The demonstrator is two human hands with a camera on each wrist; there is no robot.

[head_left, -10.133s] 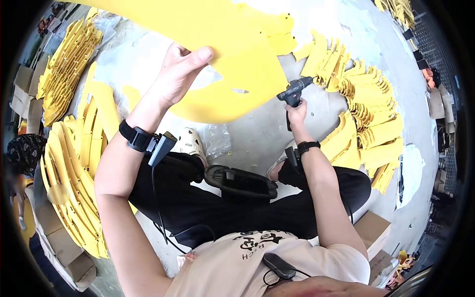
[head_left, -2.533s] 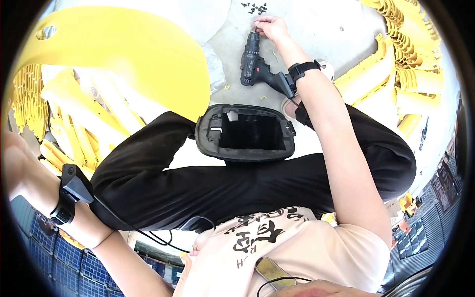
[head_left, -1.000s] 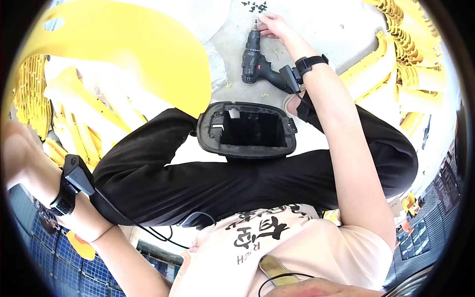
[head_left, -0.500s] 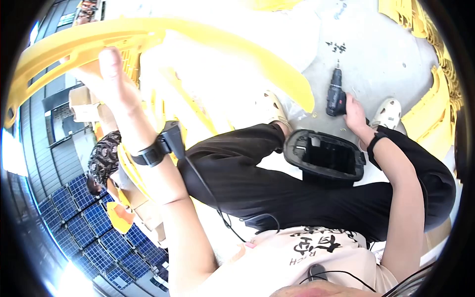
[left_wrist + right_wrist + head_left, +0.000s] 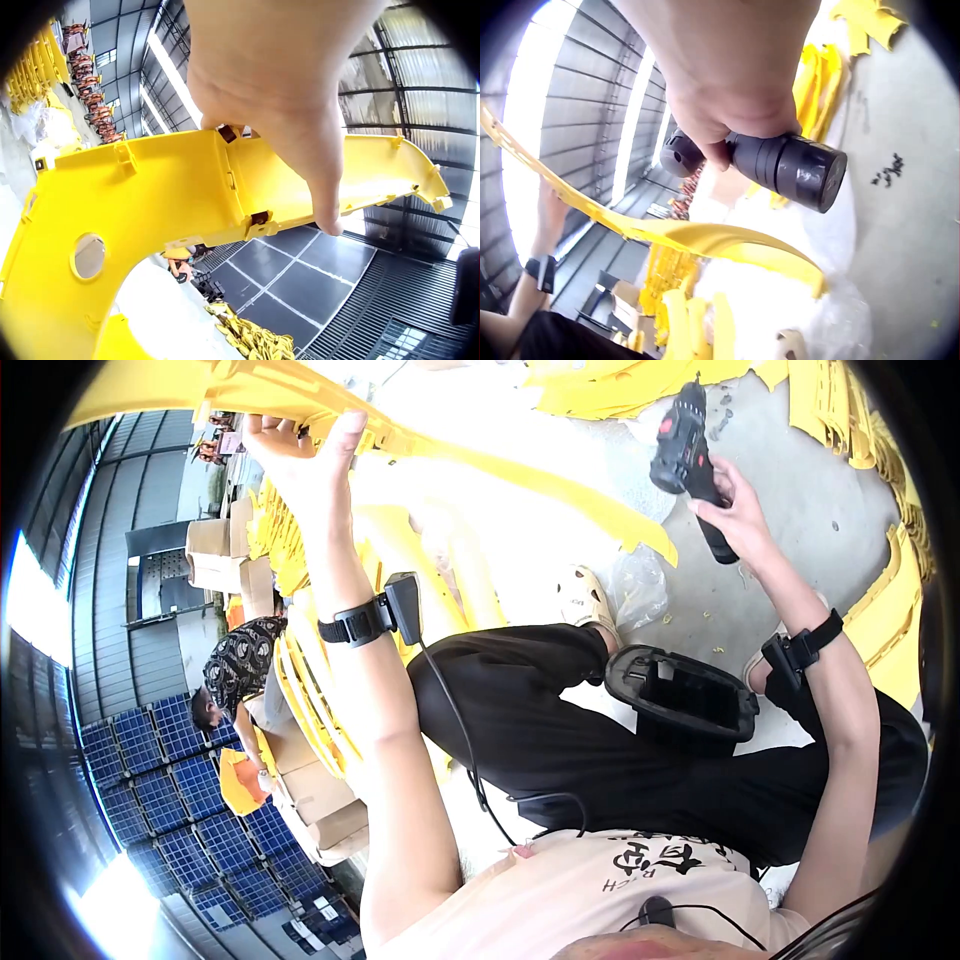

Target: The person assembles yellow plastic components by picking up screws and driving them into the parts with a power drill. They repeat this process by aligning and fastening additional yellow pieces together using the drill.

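My left hand [image 5: 300, 455] holds a large curved yellow plastic panel [image 5: 480, 455] up high, fingers over its edge and thumb along it. In the left wrist view the hand [image 5: 277, 112] grips the yellow panel [image 5: 142, 217] at its ribbed inner rim, near a round hole. My right hand [image 5: 735, 510] grips a black cordless drill [image 5: 685, 440] by the handle, lifted off the floor near the panel's right tip. The right wrist view shows that hand [image 5: 727, 90] wrapped round the drill [image 5: 780, 161], the yellow panel [image 5: 705, 240] below it. A black plastic housing [image 5: 685, 695] rests on my lap.
Stacks of yellow panels [image 5: 300, 690] lie to my left and further ones [image 5: 900, 590] to my right on the concrete floor [image 5: 800, 510]. Small dark screws [image 5: 889, 171] lie scattered on it. Another person [image 5: 235, 665] crouches by cardboard boxes [image 5: 320, 805] at left.
My right hand has picked the drill up off the floor and raised it toward the panel. My left hand has shifted the yellow panel higher and across.
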